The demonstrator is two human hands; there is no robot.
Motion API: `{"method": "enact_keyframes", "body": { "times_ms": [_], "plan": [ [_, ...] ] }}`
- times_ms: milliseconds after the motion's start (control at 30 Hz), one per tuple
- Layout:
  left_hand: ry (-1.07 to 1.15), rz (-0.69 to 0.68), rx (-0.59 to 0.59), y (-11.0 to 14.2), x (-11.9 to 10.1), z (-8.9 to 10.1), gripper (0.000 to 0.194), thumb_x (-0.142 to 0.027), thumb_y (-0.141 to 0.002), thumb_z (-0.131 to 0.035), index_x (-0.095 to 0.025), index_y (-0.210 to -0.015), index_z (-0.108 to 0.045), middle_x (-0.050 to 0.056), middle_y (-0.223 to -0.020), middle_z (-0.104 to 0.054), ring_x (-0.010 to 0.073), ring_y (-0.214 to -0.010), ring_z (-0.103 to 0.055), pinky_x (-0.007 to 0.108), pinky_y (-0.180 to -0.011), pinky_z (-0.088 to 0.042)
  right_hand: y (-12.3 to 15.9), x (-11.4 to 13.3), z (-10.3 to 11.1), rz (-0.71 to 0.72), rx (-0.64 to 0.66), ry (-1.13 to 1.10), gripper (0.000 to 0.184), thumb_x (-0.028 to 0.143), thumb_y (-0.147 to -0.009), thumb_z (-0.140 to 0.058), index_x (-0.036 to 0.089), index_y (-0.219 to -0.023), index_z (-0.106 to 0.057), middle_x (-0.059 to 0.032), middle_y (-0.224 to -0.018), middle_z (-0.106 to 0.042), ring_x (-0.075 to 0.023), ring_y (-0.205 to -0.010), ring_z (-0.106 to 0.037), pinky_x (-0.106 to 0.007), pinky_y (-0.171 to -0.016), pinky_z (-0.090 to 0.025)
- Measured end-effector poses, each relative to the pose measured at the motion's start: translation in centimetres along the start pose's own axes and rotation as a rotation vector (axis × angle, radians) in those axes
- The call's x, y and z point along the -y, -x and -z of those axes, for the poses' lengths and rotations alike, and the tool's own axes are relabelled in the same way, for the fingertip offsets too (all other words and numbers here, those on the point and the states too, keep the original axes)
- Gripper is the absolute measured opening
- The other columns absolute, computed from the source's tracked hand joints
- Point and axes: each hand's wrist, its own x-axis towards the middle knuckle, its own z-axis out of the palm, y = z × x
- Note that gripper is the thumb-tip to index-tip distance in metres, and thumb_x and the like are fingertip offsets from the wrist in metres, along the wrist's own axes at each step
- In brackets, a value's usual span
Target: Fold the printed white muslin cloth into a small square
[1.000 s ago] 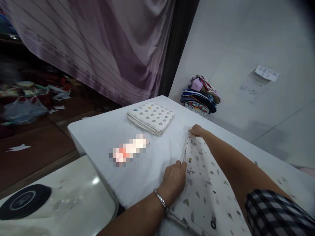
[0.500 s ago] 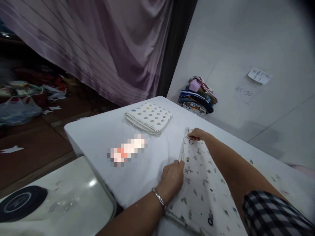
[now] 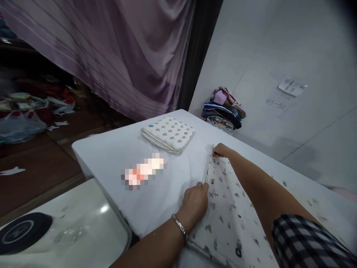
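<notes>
A white cloth with a small printed pattern of leaves and figures lies over the near right part of the white table. My left hand, with a silver bracelet at the wrist, pinches the cloth's left edge about midway along. Farther up, my right hand is closed on the far corner of that same edge. The edge runs fairly straight between the two hands. Beyond them rests a folded white cloth with grey prints. A pixelated, blurred-out object lies left of my left hand.
A stack of folded clothes stands by the wall at the table's far right side. A glossy white surface with a black round object adjoins at lower left. A purple curtain hangs behind; plastic bags lie on the floor.
My right hand has shifted very slightly up and left with the cloth's corner, and its fingers are curled in more. My left hand stays at the same spot on the edge.
</notes>
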Motion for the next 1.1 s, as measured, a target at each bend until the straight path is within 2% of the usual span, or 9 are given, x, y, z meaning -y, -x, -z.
{"method": "enact_keyframes", "body": {
  "times_ms": [167, 300, 467, 600, 667, 733, 867, 1000, 1100],
  "plan": [
    [0.000, 0.015, -0.007, 0.0, -0.2, 0.1, 0.020, -0.017, -0.087, -0.035, -0.020, -0.099, -0.050, 0.006, -0.094, -0.058, 0.0208, -0.081, -0.060, 0.032, -0.067, -0.042, -0.4, 0.2, -0.6, -0.102, 0.031, -0.120, 0.032, 0.033, -0.089, -0.054, 0.014, -0.114, -0.055, -0.0089, -0.112, -0.057, -0.0183, -0.094, -0.058, -0.037, -0.079, -0.051],
    [0.003, 0.040, -0.024, 0.0, -0.3, 0.1, 0.018, -0.016, -0.086, -0.036, -0.019, -0.097, -0.050, 0.006, -0.091, -0.059, 0.0210, -0.079, -0.060, 0.031, -0.066, -0.042, -0.4, 0.2, -1.2, -0.114, 0.033, -0.197, 0.030, 0.032, -0.089, -0.054, 0.013, -0.112, -0.055, -0.0080, -0.108, -0.058, -0.0170, -0.090, -0.059, -0.035, -0.076, -0.052],
    [0.005, 0.061, -0.042, 0.1, -0.2, 0.1, 0.017, -0.016, -0.084, -0.038, -0.019, -0.096, -0.051, 0.005, -0.090, -0.061, 0.0211, -0.081, -0.060, 0.032, -0.068, -0.042, 0.4, -1.0, -1.8, 0.022, -0.043, -0.260, 0.028, 0.033, -0.089, -0.054, 0.013, -0.109, -0.056, -0.0064, -0.103, -0.060, -0.0150, -0.084, -0.060, -0.033, -0.072, -0.053],
    [-0.012, 0.059, -0.063, 0.1, -0.1, 0.0, 0.019, -0.016, -0.084, -0.038, -0.019, -0.097, -0.051, 0.006, -0.090, -0.061, 0.0221, -0.082, -0.060, 0.033, -0.069, -0.042, 1.8, -2.6, -3.0, 0.180, -0.212, -0.267, 0.023, 0.023, -0.090, -0.049, 0.013, -0.109, -0.056, -0.0053, -0.094, -0.063, -0.0135, -0.077, -0.061, -0.029, -0.069, -0.052],
    [-0.022, 0.059, -0.069, 0.1, -0.1, -0.1, 0.019, -0.016, -0.084, -0.038, -0.019, -0.097, -0.051, 0.006, -0.090, -0.061, 0.0222, -0.083, -0.060, 0.033, -0.069, -0.042, 2.7, -3.3, -4.1, 0.269, -0.325, -0.238, 0.026, 0.016, -0.087, -0.045, 0.012, -0.111, -0.057, -0.0074, -0.097, -0.064, -0.0164, -0.086, -0.061, -0.032, -0.078, -0.050],
    [-0.027, 0.061, -0.064, 0.1, -0.2, 0.0, 0.019, -0.016, -0.084, -0.038, -0.018, -0.097, -0.051, 0.006, -0.090, -0.062, 0.0220, -0.084, -0.060, 0.033, -0.069, -0.042, 3.6, -3.7, -5.5, 0.366, -0.413, -0.187, 0.031, 0.013, -0.084, -0.043, 0.012, -0.112, -0.058, -0.0102, -0.108, -0.062, -0.0199, -0.102, -0.056, -0.037, -0.092, -0.043],
    [-0.042, 0.055, -0.049, 0.2, -0.2, 0.2, 0.020, -0.015, -0.085, -0.036, -0.018, -0.099, -0.051, 0.007, -0.091, -0.062, 0.0214, -0.085, -0.061, 0.032, -0.069, -0.041, 4.5, -3.5, -7.4, 0.516, -0.452, -0.075, 0.039, 0.011, -0.083, -0.039, 0.010, -0.118, -0.055, -0.0146, -0.130, -0.049, -0.0213, -0.124, -0.040, -0.037, -0.106, -0.028],
    [-0.074, 0.055, -0.037, 0.1, -0.1, 0.4, 0.018, -0.018, -0.087, -0.036, -0.019, -0.099, -0.050, 0.007, -0.092, -0.062, 0.0208, -0.087, -0.061, 0.031, -0.070, -0.041, 5.6, -3.2, -7.3, 0.508, -0.433, -0.006, 0.046, 0.014, -0.085, -0.037, 0.005, -0.129, -0.046, -0.0182, -0.136, -0.044, -0.0214, -0.128, -0.036, -0.037, -0.108, -0.026],
    [-0.083, 0.055, -0.043, 0.0, 0.0, 0.5, 0.016, -0.020, -0.087, -0.038, -0.020, -0.098, -0.049, 0.006, -0.093, -0.062, 0.0204, -0.088, -0.061, 0.031, -0.070, -0.040, 8.0, -3.7, -7.8, 0.492, -0.426, 0.024, 0.051, 0.020, -0.087, -0.037, 0.009, -0.137, -0.036, -0.0157, -0.143, -0.036, -0.0234, -0.133, -0.029, -0.044, -0.109, -0.022]
  ]
}}
